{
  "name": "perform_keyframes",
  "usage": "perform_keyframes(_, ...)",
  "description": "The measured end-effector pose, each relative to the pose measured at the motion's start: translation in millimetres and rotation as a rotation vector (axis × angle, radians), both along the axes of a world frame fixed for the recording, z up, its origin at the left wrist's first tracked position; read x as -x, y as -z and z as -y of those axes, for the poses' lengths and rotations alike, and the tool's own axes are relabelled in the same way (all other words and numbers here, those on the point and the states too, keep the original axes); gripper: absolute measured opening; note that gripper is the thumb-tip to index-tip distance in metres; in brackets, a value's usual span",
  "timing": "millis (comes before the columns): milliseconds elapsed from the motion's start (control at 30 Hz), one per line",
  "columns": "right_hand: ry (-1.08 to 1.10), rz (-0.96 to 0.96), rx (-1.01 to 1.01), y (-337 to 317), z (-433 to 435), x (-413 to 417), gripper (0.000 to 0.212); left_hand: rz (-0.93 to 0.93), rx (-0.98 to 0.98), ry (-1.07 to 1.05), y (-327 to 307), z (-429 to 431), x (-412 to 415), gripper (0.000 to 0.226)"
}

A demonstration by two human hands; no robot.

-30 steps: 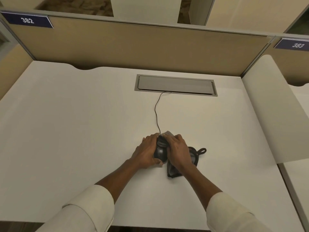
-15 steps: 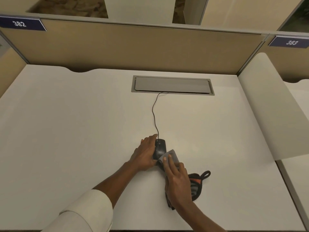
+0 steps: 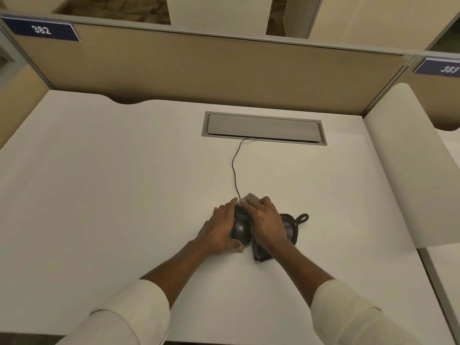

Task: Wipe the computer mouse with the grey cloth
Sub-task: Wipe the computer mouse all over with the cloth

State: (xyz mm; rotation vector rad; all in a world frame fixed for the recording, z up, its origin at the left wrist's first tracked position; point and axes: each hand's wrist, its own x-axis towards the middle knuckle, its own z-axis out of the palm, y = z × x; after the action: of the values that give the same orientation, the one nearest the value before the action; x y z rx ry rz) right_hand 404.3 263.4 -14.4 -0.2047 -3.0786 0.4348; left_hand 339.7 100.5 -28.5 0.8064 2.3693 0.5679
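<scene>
Left hand (image 3: 220, 226) curls around the near-left flank of the small black plastic computer mouse (image 3: 240, 229), thumb at the rear end and fingers (image 3: 230, 204) reaching along its side toward the cable end, so it is closed on the mouse body, apparently to pin it in place while the other hand rubs. Right hand (image 3: 267, 224) lies palm down just beside it, fingers spread and flattened over the front-right of the mouse, pressing the grey cloth (image 3: 251, 196) against the shell; only a pale corner of the fabric peeks out beyond its fingertips, and darker folds trail out from under the palm toward the wrist. A flat press like this seems chosen to spread contact over the curved top instead of pinching the fabric. Just right of that hand, partly under it, sits a dark pouch-like item with a loop (image 3: 302, 217), its nature hard to make out. From the mouse's far end, ahead of both hands, a thin black cable (image 3: 234, 168) runs away across the white desk surface (image 3: 112, 183) into the grey rectangular cable hatch (image 3: 263, 128), leaving slack enough that the mouse should not be tugged. Judging by the cloth at the mouse's front, the wipe looks to be in progress, with the rear hump bare between the two hands
</scene>
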Motion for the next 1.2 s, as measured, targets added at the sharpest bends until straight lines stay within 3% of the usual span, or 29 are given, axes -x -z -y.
perform_keyframes(167,-0.076,0.061,-0.062,-2,-3,12,0.047,0.010,-0.004,-0.010,0,0,0,0.143)
perform_keyframes(333,0.015,-0.014,-0.011,3,9,-16,0.043,0.025,0.003,-0.015,-1,0,0,0.142)
perform_keyframes(533,0.140,-0.103,-0.056,14,44,-70,0.070,0.022,0.004,0.002,-3,1,1,0.137)
perform_keyframes(833,0.161,-0.037,-0.143,17,67,-100,0.083,-0.008,-0.018,0.009,-3,4,-4,0.129)
perform_keyframes(1100,0.213,0.023,-0.057,9,44,-69,0.073,-0.021,-0.004,0.018,-3,3,-2,0.137)
perform_keyframes(1200,0.163,0.049,-0.064,5,25,-39,0.059,-0.028,0.002,0.026,-2,2,-1,0.139)
